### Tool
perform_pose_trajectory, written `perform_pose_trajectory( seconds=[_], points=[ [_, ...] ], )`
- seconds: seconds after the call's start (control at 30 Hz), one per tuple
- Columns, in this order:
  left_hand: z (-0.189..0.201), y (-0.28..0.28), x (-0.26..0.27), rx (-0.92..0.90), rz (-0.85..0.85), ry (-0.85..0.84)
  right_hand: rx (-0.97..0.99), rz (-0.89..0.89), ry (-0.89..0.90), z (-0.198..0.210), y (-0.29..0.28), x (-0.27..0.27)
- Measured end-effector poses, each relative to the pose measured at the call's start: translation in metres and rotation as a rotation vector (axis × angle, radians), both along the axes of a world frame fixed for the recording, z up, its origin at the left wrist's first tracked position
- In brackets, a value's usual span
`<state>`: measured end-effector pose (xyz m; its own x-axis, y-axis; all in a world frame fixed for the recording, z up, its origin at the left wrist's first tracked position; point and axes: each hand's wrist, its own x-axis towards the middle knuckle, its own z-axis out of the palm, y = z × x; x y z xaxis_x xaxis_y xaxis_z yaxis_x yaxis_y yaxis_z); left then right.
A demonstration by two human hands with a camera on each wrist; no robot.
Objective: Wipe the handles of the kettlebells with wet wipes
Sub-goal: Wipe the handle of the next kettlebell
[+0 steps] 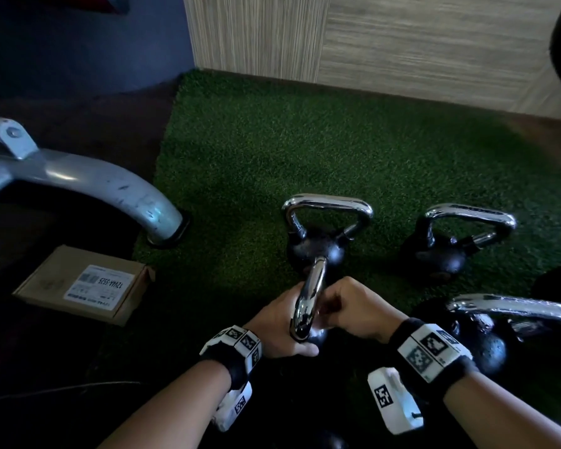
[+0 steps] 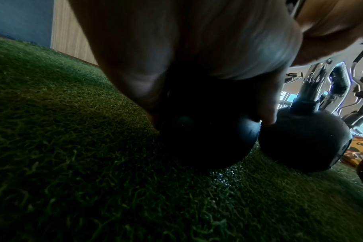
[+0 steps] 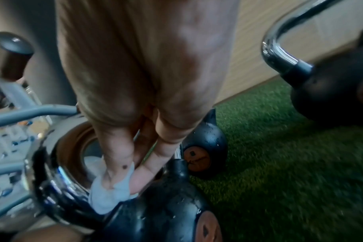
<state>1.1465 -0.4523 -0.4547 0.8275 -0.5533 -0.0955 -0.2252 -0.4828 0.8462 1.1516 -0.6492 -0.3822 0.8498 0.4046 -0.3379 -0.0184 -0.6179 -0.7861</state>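
The nearest black kettlebell stands on the green turf [image 1: 240,150], and its chrome handle [image 1: 310,296] rises between my two hands. My left hand [image 1: 280,324] grips the kettlebell's round body [image 2: 205,140] just under the handle. From the other side my right hand [image 1: 350,309] reaches inside the handle loop. Its fingers [image 3: 122,163] pinch a white wet wipe [image 3: 110,196] and press it against the inner chrome [image 3: 54,178] near the base. In the head view the wipe is hidden behind my hands.
Three more chrome-handled kettlebells stand around: one straight ahead [image 1: 318,251], one far right [image 1: 434,254], one near right [image 1: 486,345]. A cardboard box [image 1: 81,283] lies left, beside a grey machine leg [image 1: 110,186]. A wooden wall [image 1: 402,43] closes off the back.
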Motion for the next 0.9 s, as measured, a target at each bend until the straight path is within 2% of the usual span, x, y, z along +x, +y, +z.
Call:
perform_pose_trajectory(
  seconds=[0.13, 0.3, 0.37, 0.5, 0.6, 0.7, 0.77, 0.9],
  points=[
    [-0.006, 0.001, 0.000, -0.002, 0.017, 0.010, 0.179, -0.014, 0.076, 0.000, -0.004, -0.007],
    [-0.005, 0.001, 0.000, -0.012, 0.009, -0.026, 0.061, 0.045, 0.023, 0.002, 0.002, 0.001],
    [-0.006, 0.003, 0.000, -0.014, 0.002, -0.015, 0.131, 0.023, 0.074, -0.002, 0.000, 0.002],
    [-0.008, 0.004, -0.003, -0.015, 0.008, 0.014, 0.452, -0.102, 0.285, -0.013, -0.005, -0.011],
    [-0.009, 0.004, -0.005, 0.000, 0.020, 0.015, 0.705, -0.299, 0.497, -0.020, -0.002, -0.015],
    [-0.010, 0.003, -0.002, -0.014, 0.022, 0.007, 0.897, -0.503, 0.530, -0.024, 0.007, -0.013],
    [-0.009, 0.001, 0.000, -0.031, 0.011, -0.004, 0.948, -0.569, 0.531, -0.024, 0.011, -0.013],
    [-0.008, 0.001, 0.002, -0.020, 0.012, -0.017, 0.914, -0.535, 0.504, -0.016, 0.004, -0.019]
  ],
)
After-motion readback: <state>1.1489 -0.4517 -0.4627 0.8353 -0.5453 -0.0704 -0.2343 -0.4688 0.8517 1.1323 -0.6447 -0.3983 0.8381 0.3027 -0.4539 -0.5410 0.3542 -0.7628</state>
